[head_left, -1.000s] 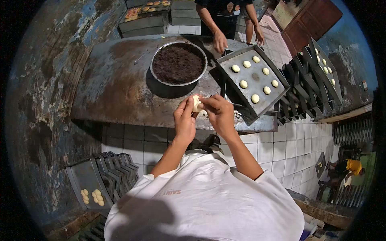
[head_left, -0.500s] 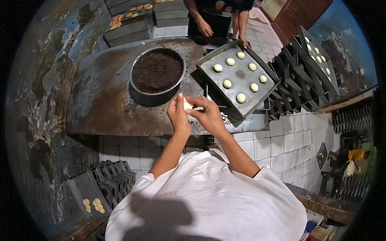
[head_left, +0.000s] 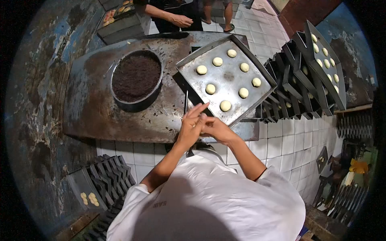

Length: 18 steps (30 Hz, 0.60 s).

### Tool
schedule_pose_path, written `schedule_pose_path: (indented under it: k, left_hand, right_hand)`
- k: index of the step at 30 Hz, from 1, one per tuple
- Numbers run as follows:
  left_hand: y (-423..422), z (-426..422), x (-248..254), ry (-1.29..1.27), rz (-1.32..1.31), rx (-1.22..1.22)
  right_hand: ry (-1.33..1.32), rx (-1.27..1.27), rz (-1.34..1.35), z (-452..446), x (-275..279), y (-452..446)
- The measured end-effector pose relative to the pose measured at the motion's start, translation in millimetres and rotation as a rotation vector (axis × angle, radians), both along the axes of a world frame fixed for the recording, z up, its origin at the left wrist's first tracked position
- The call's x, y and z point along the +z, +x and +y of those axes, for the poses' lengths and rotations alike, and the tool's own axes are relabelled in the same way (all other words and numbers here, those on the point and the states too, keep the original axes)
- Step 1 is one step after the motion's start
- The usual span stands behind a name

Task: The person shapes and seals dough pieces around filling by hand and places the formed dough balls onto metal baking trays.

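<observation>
Over the near edge of the table, my left hand (head_left: 191, 127) and my right hand (head_left: 218, 131) are pressed together, palms facing. The left fingers point up and to the right across the right hand's fingertips. A piece of pale dough is between the palms, mostly hidden by them. Just beyond my hands lies a metal baking tray (head_left: 229, 75) with several round dough balls (head_left: 225, 106) spaced apart on it. Left of my hands stands a round metal bowl (head_left: 161, 72) of dark brown crumbly filling (head_left: 134, 78).
Stacked trays (head_left: 295, 76) with dough balls rise at the right. Another stack of trays (head_left: 106, 176) stands at the lower left, near the worn wall. Across the table (head_left: 92, 116) is a co-worker's hand (head_left: 181, 20). Another person's legs (head_left: 228, 16) show behind.
My hands have come together over the dough, which showed between my fingers before. The view has shifted rightward. The co-worker's hand has left the tray.
</observation>
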<state>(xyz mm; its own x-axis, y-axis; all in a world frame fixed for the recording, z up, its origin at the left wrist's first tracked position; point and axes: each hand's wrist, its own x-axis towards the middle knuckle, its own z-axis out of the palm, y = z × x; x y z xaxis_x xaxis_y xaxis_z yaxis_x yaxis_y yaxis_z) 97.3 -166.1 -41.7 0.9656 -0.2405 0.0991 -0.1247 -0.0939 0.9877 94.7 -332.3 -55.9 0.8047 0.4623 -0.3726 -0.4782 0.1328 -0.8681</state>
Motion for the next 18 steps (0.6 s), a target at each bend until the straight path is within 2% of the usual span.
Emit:
schedule_pose_path:
  k: [1,2,3,5,7,9,10,11,13,14,16,17,18]
  left_hand:
    - [-1.5,-4.1,-3.8,0.072,0.017,-0.02]
    - [-3.1,-8.3,-7.6,0.144,0.033,-0.041]
    - [-4.9,-10.0,-7.4,0.074,0.049,-0.008]
    - [-12.6,-2.6,-2.5,-0.024,0.151,0.155]
    - [-20.7,23.7,-10.5,-0.071,0.235,0.284]
    - [-37.4,55.3,-16.1,-0.023,0.35,0.447]
    - [-49.1,72.6,-27.2,-0.029,0.377,0.529]
    - [-60.5,86.7,-36.7,-0.034,0.4,0.61]
    - [-83.4,105.1,-29.4,-0.016,0.366,0.71]
    - [-94.7,115.1,-28.3,-0.004,0.362,0.72]
    - [-121.6,128.0,-34.1,0.041,0.351,0.919]
    - [-133.9,133.6,-42.3,0.044,0.358,0.919]
    - [-144.7,138.8,-53.0,-0.091,0.392,0.996]
  right_hand:
    - [0.131,0.115,0.174,-15.0,-4.7,4.3]
    - [0.088,0.224,0.148,-32.4,-16.8,15.1]
    - [0.091,0.235,0.155,-46.8,-14.5,31.7]
    - [-0.305,0.414,-0.253,-74.3,-5.6,82.4]
    - [-0.855,0.295,-0.516,-107.5,-40.4,135.9]
    - [-0.981,-0.157,-0.747,-117.2,-76.4,168.1]
    - [-0.978,-0.152,-0.743,-126.5,-119.1,175.2]
    - [-1.11,-0.174,-0.956,-138.0,-173.9,182.7]
    - [-1.216,-0.209,-1.182,-140.2,-188.3,196.7]
    - [-1.246,-0.105,-1.064,-144.3,-188.5,199.1]
    - [-1.279,0.057,-0.834,-150.5,-161.3,206.7]
    - [-1.344,0.053,-0.686,-150.2,-151.1,222.7]
    - [-1.265,-0.06,-0.684,-147.2,-145.8,234.7]
